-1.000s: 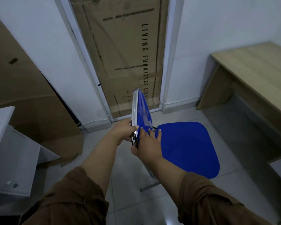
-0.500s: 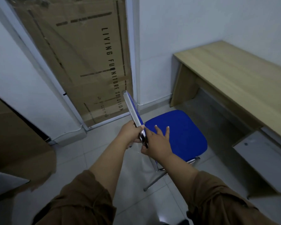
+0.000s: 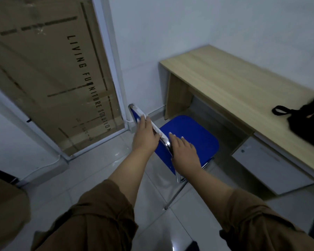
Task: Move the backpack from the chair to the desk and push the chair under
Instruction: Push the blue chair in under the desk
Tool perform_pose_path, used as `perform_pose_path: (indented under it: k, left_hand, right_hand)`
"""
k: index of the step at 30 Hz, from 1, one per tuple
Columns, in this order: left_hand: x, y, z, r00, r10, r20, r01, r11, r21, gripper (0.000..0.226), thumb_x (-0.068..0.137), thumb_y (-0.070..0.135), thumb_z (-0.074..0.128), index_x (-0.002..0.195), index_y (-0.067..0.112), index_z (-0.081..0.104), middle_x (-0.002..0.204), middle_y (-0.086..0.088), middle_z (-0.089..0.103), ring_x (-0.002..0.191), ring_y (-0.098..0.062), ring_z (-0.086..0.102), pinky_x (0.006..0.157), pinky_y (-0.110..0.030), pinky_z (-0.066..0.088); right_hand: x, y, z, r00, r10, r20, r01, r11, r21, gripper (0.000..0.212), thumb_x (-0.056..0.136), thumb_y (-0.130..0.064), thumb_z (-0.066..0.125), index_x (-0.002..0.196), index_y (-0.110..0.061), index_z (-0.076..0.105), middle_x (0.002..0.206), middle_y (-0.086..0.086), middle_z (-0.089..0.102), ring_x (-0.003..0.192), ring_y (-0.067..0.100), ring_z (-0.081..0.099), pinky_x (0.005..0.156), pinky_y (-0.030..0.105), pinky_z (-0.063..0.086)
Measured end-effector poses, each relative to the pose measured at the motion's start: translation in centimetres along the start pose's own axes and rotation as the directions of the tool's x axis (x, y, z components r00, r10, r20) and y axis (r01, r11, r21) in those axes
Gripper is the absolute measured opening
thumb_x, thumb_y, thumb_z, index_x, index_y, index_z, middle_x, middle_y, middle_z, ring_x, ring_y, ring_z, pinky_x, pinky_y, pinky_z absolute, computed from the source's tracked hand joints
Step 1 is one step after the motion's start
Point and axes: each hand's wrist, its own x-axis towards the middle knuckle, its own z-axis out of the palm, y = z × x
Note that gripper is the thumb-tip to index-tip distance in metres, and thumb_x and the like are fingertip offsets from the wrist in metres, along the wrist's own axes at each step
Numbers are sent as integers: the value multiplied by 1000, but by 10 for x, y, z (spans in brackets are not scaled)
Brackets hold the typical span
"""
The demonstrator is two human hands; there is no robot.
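Observation:
A blue chair [image 3: 190,134] with a chrome frame stands on the tiled floor, its seat front reaching into the opening under the wooden desk [image 3: 230,82]. My left hand [image 3: 146,136] grips the top rail of the backrest. My right hand [image 3: 184,153] holds the same rail lower down, fingers spread over its front side. A black backpack [image 3: 308,124] lies on the desk's right end, its strap loop stretched to the left.
A white drawer unit [image 3: 266,165] sits under the desk's right part, beside the chair. A large cardboard furniture box [image 3: 49,73] leans in the doorway on the left. White walls [image 3: 188,24] close the corner behind the desk.
The chair has slid toward the desk, its seat now partly under the top. Both hands stayed on the backrest. My view swung right, so the backpack on the desk came into sight.

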Motion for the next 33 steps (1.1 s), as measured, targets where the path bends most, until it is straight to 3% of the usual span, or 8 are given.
perform_pose_path:
  k: [2,4,7,11,15,22,28,33]
  left_hand:
    - [12,-12,-8,987,160,25,-162,964,211,68,99,32,43,155,12,11,165,-5,-1,153,-24,3,124,-44,13]
    - [23,-30,-15,963,227,144,-261,919,295,62,102,33,35,155,14,8,165,-4,-3,153,-24,-1,124,-45,10]
    - [30,-51,-20,919,279,280,-354,896,270,63,103,26,33,155,18,-2,164,0,-12,152,-23,-8,123,-49,9]
    - [37,-51,-19,905,296,306,-376,892,250,66,103,23,32,154,19,-9,163,1,-20,151,-26,-13,124,-47,4]
    - [50,-41,-18,903,277,329,-368,894,255,66,103,26,31,154,18,-11,162,1,-24,151,-25,-14,123,-45,-1]
    - [78,-15,-6,896,258,362,-350,911,219,68,103,30,31,154,20,-13,160,3,-28,151,-25,-16,123,-47,4]
    - [110,21,20,883,286,371,-368,914,172,69,103,29,32,153,20,-14,160,4,-30,150,-27,-18,123,-50,4]
    - [135,58,41,880,289,377,-369,916,157,68,103,30,32,153,19,-14,160,3,-30,150,-27,-16,123,-50,6]
  right_hand:
    - [-1,-10,2,996,-80,-37,80,997,-12,87,91,-4,52,155,-18,-6,166,8,1,152,28,3,122,45,19]
    - [-1,-20,5,986,-166,-27,164,983,-79,85,92,-2,44,153,-16,-13,164,7,-15,152,26,-10,124,45,11]
    - [-1,-24,16,985,-173,-14,166,964,-209,87,93,-8,40,146,-17,-28,161,6,-27,149,31,-21,122,55,5]
    - [5,-22,20,989,-139,-43,119,941,-318,95,91,-13,44,144,-26,-34,156,1,-36,146,36,-26,116,68,-1]
    - [18,-15,21,993,-101,-60,78,948,-308,97,92,-21,48,144,-33,-34,158,-5,-34,147,35,-25,111,74,-3]
    - [44,13,15,997,-51,-62,32,959,-283,99,86,-55,52,149,-38,-22,162,-7,-23,149,33,-19,108,77,-2]
    - [71,64,1,997,-14,-78,-9,956,-295,99,84,-56,55,149,-41,-18,163,-9,-19,150,33,-16,109,77,-3]
    - [92,110,-13,997,-6,-74,-15,958,-286,97,87,-54,53,148,-42,-22,156,-11,-34,149,33,-20,110,75,-2]
